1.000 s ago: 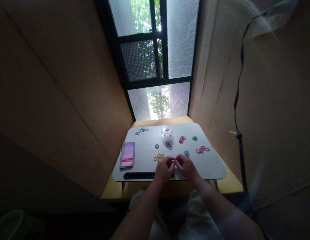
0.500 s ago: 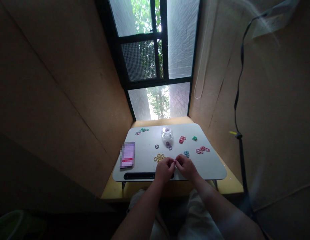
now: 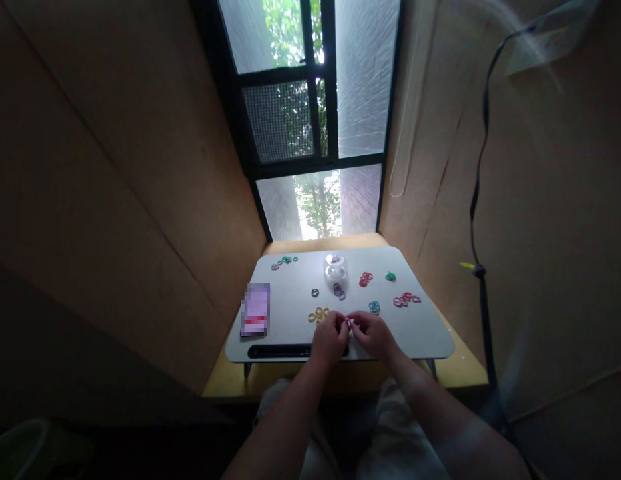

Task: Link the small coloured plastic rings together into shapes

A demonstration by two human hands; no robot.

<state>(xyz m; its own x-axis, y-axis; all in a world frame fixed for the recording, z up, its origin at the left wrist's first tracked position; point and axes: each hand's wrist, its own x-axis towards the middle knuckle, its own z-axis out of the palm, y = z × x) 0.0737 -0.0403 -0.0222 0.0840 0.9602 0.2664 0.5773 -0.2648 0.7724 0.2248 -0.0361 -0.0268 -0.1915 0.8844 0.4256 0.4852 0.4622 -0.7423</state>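
We start with the big shapes: a dark-framed window (image 3: 335, 160) behind, then a pale wooden ledge (image 3: 217, 380) carrying a smooth white lap table (image 3: 290, 333) with rounded corners. A flat, rectangular phone (image 3: 255, 310) lies on its left side, and a long black slot (image 3: 280, 351) runs along the near edge. Down at that edge, our left hand (image 3: 330, 337) and right hand (image 3: 374, 333) come together, fingers curled, tips pinching a tiny pinkish-red piece (image 3: 349, 324) between them, just above the tabletop. Its exact shape we can't tell.

Here's our risk: so small a piece, gripped only by fingertips, could spring away if one side slips, or drop towards that slot. The left knuckles sit right beside the yellow rings (image 3: 319, 312), so a careless sweep could scatter them; the blue rings (image 3: 373, 307) are near the right hand too.

Further back, a clear, rounded container (image 3: 335, 272) catches the light, glossy like plastic, with purple rings (image 3: 339, 291) close by. Smallest of all, thin little loops in red, pink and green, some overlapping.
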